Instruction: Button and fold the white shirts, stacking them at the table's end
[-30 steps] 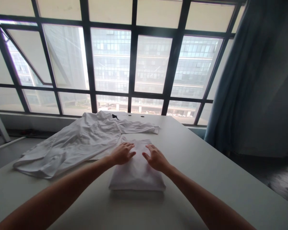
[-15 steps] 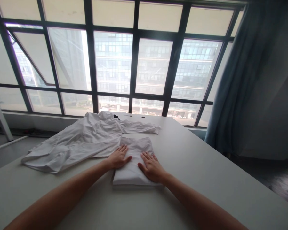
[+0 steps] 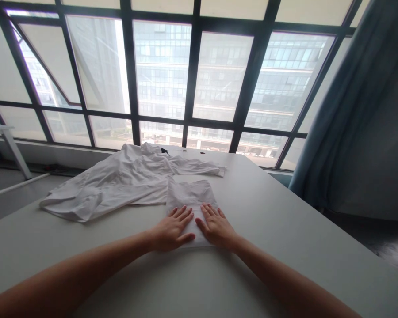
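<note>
A folded white garment (image 3: 190, 191) lies flat in front of me as a neat rectangle. On its left side rests my left hand (image 3: 175, 229), palm down with the fingers stretched out. My right hand (image 3: 216, 226) lies open and flat on its right side, thumb pointing toward the other hand. Neither hand grips the cloth. Left of and beyond the folded piece, a white long-sleeved shirt (image 3: 119, 179) is spread out and wrinkled, one sleeve reaching right behind the folded garment.
Everything lies on a white table (image 3: 268, 234). At its far end are a small black object (image 3: 165, 151) and dark round holes. Beyond it stands a large framed window (image 3: 162, 70), with a blue-grey curtain (image 3: 331, 128) on the right. A white table leg (image 3: 16, 152) shows at left.
My left hand has slid nearer the front edge of the folded garment and toward its middle. My right hand stays flat on the cloth. The camera view has tilted down slightly.
</note>
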Demonstrator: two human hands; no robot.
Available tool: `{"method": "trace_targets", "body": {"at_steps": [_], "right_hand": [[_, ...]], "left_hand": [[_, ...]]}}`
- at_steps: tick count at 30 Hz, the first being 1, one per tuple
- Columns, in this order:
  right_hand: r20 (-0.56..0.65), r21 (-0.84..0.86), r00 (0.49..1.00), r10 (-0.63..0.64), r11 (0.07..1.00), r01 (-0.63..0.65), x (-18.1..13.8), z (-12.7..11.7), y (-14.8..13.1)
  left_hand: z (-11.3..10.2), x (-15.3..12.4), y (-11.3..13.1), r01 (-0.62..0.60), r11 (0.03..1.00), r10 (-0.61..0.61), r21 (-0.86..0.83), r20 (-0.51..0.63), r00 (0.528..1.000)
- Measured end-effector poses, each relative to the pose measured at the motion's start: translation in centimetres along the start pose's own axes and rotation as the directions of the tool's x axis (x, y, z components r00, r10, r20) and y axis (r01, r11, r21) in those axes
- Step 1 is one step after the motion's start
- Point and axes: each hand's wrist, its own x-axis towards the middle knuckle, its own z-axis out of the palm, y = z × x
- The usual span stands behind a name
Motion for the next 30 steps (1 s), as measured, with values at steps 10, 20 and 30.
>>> {"method": "trace_targets", "body": {"at_steps": [10, 20, 30], "right_hand": [[-0.186, -0.025, 0.978, 0.091, 0.995, -0.097, 0.6, -2.1, 2.3], [-0.122, 0.015, 0.992, -0.038, 0.999, 0.04, 1.3, -1.2, 2.2], [0.012, 0.014, 0.996, 0.087, 0.996, -0.087, 3.2, -1.3, 5.5]], "left_hand": [[-1.7, -1.5, 3.2, -0.069, 0.998, 0.068, 0.0, 0.092, 0.993], [-1.8, 0.7, 0.1, -0.064, 0.998, 0.063, -0.001, -0.16, 0.985], [-0.3, 1.7, -3.4, 0.105, 0.994, -0.104, -0.009, 0.064, 0.992]]}}
